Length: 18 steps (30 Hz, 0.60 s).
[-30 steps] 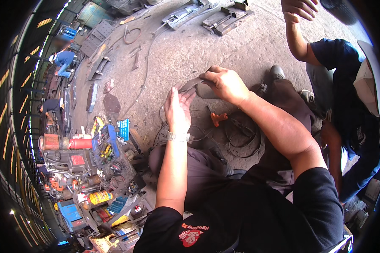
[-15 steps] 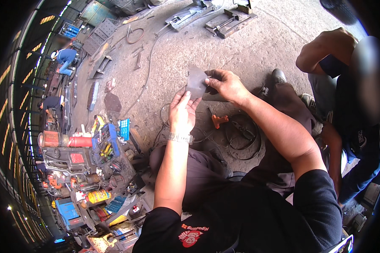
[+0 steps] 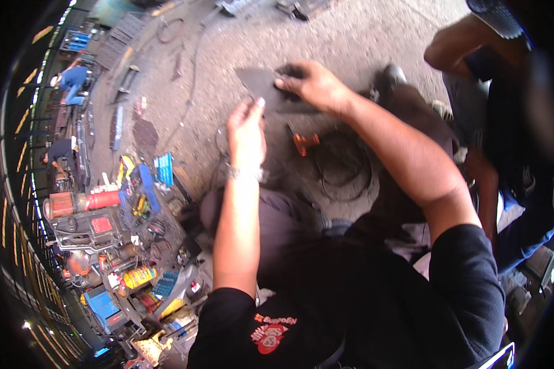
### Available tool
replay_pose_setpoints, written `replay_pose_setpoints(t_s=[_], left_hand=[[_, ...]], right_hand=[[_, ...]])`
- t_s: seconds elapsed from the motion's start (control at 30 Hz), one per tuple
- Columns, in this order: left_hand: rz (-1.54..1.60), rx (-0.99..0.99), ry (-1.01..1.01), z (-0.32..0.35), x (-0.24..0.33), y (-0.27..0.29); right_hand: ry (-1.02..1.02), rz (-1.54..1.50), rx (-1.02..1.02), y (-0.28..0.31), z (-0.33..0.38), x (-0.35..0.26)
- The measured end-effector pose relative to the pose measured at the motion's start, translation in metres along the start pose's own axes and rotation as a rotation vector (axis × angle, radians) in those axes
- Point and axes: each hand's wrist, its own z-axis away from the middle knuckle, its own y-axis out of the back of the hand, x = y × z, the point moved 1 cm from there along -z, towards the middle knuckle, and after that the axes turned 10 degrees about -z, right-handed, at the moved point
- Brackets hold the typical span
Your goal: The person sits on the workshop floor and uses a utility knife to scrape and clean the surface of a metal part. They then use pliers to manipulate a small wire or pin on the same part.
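Both hands hold a thin dark grey sheet piece (image 3: 258,82), pointed at its upper left corner, above the floor between my legs. My left hand (image 3: 247,132) grips its lower edge, the thumb and fingertips at the border. On the far right side of the piece, my right hand (image 3: 317,86) pinches it between thumb and fingers; part of the edge is hidden there. Motion blurs the sheet, and its material is hard to make out. Below my right hand, an orange T-shaped tool (image 3: 305,143) lies on the floor beside a dark coiled cable (image 3: 370,175).
At the left, a crowded bench holds a red cylinder (image 3: 98,201), a blue tray (image 3: 148,187) and a yellow can (image 3: 140,277). Another person (image 3: 498,123) sits close at my right. Two more people work at the far left. Metal parts (image 3: 124,83) lie on the concrete floor.
The view has shifted, so the surroundings sit higher and further left. The sheet has turned in my hands, its point swinging to the left. Both hands stay on it.
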Motion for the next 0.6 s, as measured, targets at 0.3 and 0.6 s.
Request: replay_pose_setpoints(t_s=[0.3,0.6], left_hand=[[0.163,-0.018,0.009,-0.010,0.003,0.007],[0.276,0.036,-0.038,-0.007,0.008,-0.002]], right_hand=[[0.173,0.379,-0.057,0.003,-0.009,-0.001],[0.296,0.407,0.053,-0.002,-0.004,0.002]])
